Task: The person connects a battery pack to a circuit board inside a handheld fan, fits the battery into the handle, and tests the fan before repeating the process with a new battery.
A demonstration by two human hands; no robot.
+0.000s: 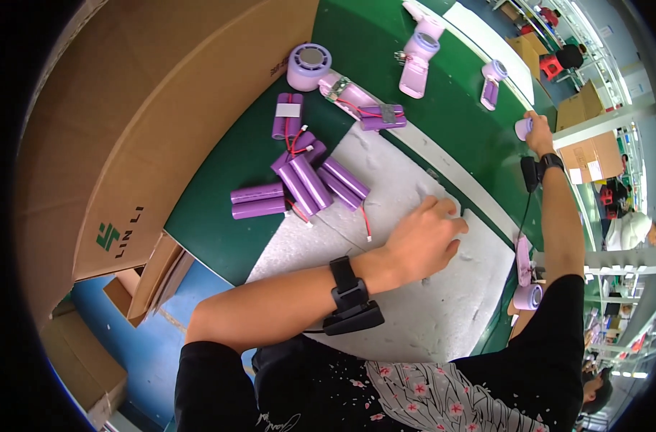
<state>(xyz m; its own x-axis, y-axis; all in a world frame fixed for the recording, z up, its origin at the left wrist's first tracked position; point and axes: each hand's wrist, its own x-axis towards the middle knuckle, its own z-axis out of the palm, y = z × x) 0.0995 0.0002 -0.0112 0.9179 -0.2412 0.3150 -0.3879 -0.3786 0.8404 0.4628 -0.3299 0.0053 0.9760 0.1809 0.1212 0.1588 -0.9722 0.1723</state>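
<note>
My left hand (425,241) hovers over a white foam sheet (450,317), its bent fingers apart and nothing in them. Out at the far right of the green table, my right hand (540,135) is closed around a lavender handheld fan (522,129); most of the fan is hidden by the fingers. Left of the foam's middle lie several purple twin-cell battery packs (304,186) with red leads and white plugs. Behind them rests an opened handheld fan (310,67), its circuit board (337,88) exposed and a wired battery pack (383,117) beside its handle.
Two more opened fans, one pink-handled (414,72) and one smaller (491,90), lie toward the back. Another fan (527,297) sits by my right arm. A large cardboard box (148,108) walls the left side. A white strip (443,165) crosses the green table (220,230).
</note>
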